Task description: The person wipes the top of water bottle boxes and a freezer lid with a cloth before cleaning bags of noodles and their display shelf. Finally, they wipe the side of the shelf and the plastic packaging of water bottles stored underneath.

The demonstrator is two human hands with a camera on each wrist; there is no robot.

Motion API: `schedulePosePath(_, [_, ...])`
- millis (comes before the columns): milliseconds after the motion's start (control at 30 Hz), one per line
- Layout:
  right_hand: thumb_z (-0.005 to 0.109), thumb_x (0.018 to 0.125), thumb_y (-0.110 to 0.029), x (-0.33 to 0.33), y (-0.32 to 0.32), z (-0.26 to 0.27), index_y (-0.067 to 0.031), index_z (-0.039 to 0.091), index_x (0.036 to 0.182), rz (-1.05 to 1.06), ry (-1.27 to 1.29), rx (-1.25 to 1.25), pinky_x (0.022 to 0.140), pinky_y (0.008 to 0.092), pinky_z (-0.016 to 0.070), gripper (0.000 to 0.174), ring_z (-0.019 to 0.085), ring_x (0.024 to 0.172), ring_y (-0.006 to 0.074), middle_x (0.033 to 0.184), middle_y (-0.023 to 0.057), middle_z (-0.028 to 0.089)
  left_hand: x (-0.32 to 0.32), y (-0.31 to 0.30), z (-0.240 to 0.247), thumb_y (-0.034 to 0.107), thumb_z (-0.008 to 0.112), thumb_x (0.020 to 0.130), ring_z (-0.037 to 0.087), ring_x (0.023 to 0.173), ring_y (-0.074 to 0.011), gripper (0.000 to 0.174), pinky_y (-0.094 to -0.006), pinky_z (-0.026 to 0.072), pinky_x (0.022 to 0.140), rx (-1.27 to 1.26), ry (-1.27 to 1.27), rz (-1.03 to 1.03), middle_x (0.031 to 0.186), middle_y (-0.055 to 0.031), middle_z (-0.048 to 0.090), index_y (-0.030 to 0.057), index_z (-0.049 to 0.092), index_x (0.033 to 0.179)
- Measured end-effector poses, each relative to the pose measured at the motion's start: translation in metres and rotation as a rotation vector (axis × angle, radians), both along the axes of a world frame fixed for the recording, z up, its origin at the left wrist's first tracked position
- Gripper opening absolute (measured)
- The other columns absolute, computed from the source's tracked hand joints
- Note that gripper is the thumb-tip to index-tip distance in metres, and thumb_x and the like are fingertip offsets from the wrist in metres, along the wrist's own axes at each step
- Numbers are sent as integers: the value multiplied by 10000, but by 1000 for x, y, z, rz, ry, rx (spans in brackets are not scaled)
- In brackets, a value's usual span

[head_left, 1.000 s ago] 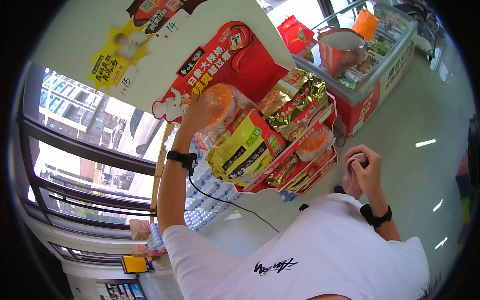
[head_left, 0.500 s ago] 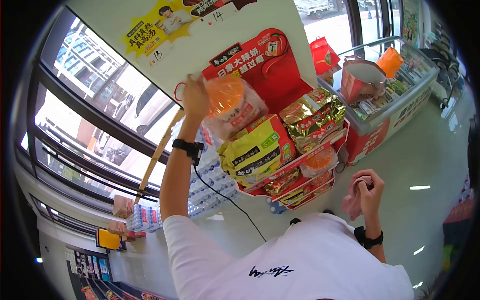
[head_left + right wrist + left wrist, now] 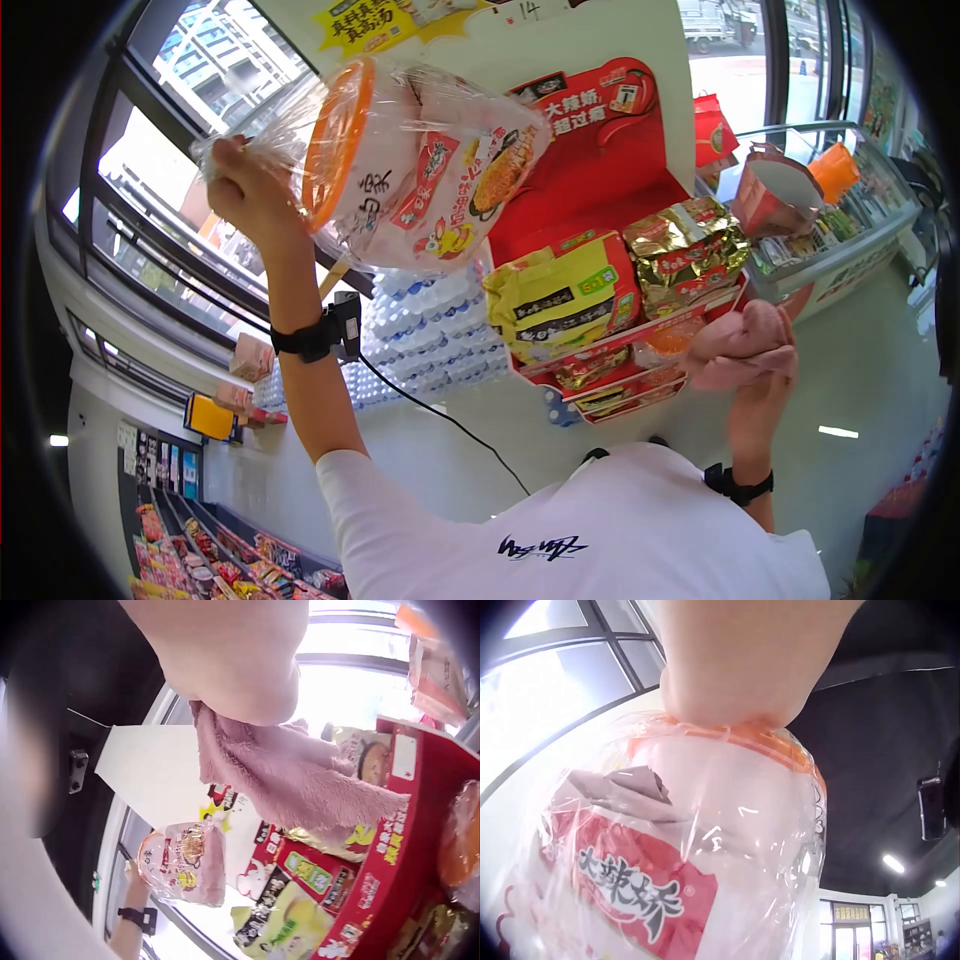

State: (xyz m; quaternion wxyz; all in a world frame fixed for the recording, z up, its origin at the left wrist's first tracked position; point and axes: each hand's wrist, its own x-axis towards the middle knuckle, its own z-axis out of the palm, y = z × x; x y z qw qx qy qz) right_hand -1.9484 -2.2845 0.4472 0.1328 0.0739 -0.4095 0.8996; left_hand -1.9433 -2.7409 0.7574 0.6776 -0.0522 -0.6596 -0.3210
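my left hand [image 3: 245, 195] gripped a plastic-wrapped package [image 3: 430, 185], my right hand [image 3: 232, 675] held a pink cloth [image 3: 740, 345], red display rack [image 3: 369, 881] nearby

"大辣娇" on package [image 3: 637, 892], "14" on board [image 3: 580, 45], "真高汤" on yellow sign [image 3: 372, 24]

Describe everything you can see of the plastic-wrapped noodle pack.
The plastic-wrapped noodle pack is bulky and pale pinkish-white, with a bright orange rim at the end nearest the left hand. Shiny, creased clear film encloses it, and that hand grips the film's bunched end. Its printing includes a red label, dark characters, a picture of noodles and a yellow figure. It is held in the air beside the red display stand.
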Motion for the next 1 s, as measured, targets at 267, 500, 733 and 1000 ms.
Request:
schedulePosePath(267, [369,1117,-442,-20,-37,60,-6,425,1518,38,274,58,1173,359,367,595,512,1342,184,1452,97,528,51,48,14,467,565,1073,454,497,-51,478,-238,370,494,72,53,-73,575,32,477,4,622,965])
schedulePosePath(500, [339,1049,-441,-19,-99,184,-61,521,1414,-50,473,-357,1152,452,382,558,564,1267,204,1351,95,572,67,94,6,444,564,1079,514,652,-51,451,-237,399,563,154,-44,-125,767,-2,584,17,655,968])
schedulePosePath(733, [561,988,-248,-6,-122,191,50,632,1229,-707,994,479,1081,546,459,390,614,1240,438,1297,258,618,72,156,-3,411,556,1088,473,646,-31,422,-223,363,562,41,-90,-170,762,14,581,20,653,963])
schedulePosePath(1000, [475,1050,-251,-2,-128,129,108,545,1381,-675,894,507,1193,603,307,493,452,1408,538,1475,317,507,68,184,-16,280,556,1099,413,572,-11,277,-208,316,511,29,-128,-399,728,36,537,17,628,1055])
